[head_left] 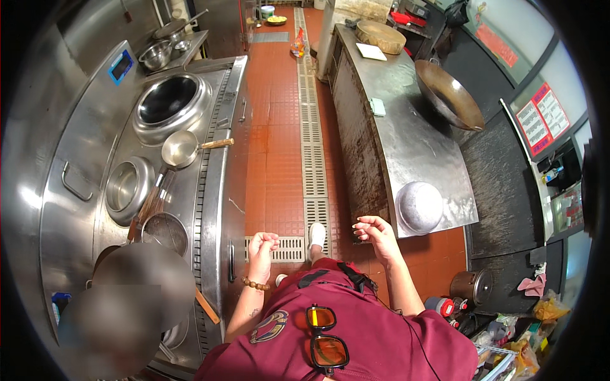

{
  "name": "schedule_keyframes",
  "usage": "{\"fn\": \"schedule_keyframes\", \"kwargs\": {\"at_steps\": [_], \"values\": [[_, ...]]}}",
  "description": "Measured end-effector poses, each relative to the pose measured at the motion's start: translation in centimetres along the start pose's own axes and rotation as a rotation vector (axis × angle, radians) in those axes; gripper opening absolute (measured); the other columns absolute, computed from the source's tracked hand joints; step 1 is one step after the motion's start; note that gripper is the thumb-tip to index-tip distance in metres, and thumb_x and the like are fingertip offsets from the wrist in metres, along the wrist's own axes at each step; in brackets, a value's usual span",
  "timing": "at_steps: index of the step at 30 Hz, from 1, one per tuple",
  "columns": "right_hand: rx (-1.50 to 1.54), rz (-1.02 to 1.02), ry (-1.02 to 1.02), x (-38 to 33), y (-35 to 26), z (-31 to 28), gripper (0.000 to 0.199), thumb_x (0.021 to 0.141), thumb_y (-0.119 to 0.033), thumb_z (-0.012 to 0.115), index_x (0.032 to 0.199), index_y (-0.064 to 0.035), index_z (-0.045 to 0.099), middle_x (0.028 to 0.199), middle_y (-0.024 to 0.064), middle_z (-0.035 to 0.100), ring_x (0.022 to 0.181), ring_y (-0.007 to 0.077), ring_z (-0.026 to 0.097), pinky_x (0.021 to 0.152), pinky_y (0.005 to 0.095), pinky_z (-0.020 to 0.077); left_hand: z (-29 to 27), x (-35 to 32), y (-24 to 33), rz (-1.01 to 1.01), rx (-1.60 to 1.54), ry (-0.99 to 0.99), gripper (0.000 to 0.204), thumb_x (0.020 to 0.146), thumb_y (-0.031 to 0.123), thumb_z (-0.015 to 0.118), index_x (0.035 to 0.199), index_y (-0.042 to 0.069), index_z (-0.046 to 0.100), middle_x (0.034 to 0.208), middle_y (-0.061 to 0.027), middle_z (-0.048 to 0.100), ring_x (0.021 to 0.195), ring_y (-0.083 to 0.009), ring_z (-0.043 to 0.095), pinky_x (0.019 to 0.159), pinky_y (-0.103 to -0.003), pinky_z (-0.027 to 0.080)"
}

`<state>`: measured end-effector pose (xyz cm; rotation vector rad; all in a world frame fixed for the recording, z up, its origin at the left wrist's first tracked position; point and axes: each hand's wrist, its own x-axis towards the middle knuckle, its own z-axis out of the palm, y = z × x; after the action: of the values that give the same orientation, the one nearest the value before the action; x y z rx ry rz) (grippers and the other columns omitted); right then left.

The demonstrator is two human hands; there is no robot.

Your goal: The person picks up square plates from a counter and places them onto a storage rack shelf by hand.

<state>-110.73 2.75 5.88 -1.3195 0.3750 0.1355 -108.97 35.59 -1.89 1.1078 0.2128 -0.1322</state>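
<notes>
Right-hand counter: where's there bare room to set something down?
Bare steel on the counter lies between the wok, pale green box and round grey bowl; a smaller patch, between box and white slab. The far end is crowded by the wooden block.

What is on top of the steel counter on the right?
On the counter: a round grey bowl near the right hand, a tilted wok, a small pale green item, a white slab and a round wooden block. The surface beneath them is hidden.
</notes>
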Motion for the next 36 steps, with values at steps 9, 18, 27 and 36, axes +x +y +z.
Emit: {"fn": "schedule_keyframes", "kwargs": {"at_steps": [9, 18, 27, 36], "values": [[0.055, 0.001, -0.029, 10.5, -1.3, -1.2, 0.020, 0.093, -0.008, 0.062, 0.111, 0.0006, 0.061, 0.097, 0.0108, 0.070, 0.083, 0.0148, 0.065, 0.074, 0.0255, 0.0511, 2.5, 5.2, -0.3, -0.050, 0.047, 0.128, 0.007, 0.092, 0.002, 0.051, 0.091, 0.007, 0.055, 0.095, -0.0073, 0.065, 0.081, -0.0120, 0.060, 0.074, -0.024, 0.049], [0.132, 0.009, -0.049, 20.1, -4.8, -4.7, 0.020, 0.093, -0.008, 0.060, 0.111, -0.0011, 0.061, 0.095, 0.0074, 0.071, 0.084, 0.0126, 0.064, 0.077, 0.0257, 0.0488, 9.5, 15.1, 1.2, -0.041, 0.108, 0.131, 0.003, 0.095, 0.006, 0.052, 0.094, 0.007, 0.054, 0.097, -0.0061, 0.064, 0.082, -0.0110, 0.061, 0.074, -0.023, 0.050], [0.209, 0.042, 0.016, 24.9, -6.2, -7.6, 0.018, 0.094, -0.006, 0.058, 0.110, -0.0013, 0.062, 0.096, 0.0077, 0.070, 0.083, 0.0129, 0.065, 0.077, 0.0253, 0.0508, 12.9, 21.6, 1.5, -0.058, 0.224, 0.011, 0.007, 0.093, 0.001, 0.050, 0.092, 0.006, 0.054, 0.100, -0.0067, 0.064, 0.085, -0.0108, 0.061, 0.076, -0.023, 0.051], [0.183, 0.049, 0.083, 30.1, -7.7, -7.4, 0.021, 0.094, -0.007, 0.054, 0.113, 0.0002, 0.060, 0.099, 0.0119, 0.070, 0.086, 0.0167, 0.066, 0.079, 0.0291, 0.0524, 13.9, 28.1, 2.9, -0.223, 0.013, 0.119, 0.008, 0.092, 0.001, 0.049, 0.094, 0.007, 0.053, 0.096, -0.0075, 0.065, 0.082, -0.0132, 0.061, 0.076, -0.026, 0.051]]}}
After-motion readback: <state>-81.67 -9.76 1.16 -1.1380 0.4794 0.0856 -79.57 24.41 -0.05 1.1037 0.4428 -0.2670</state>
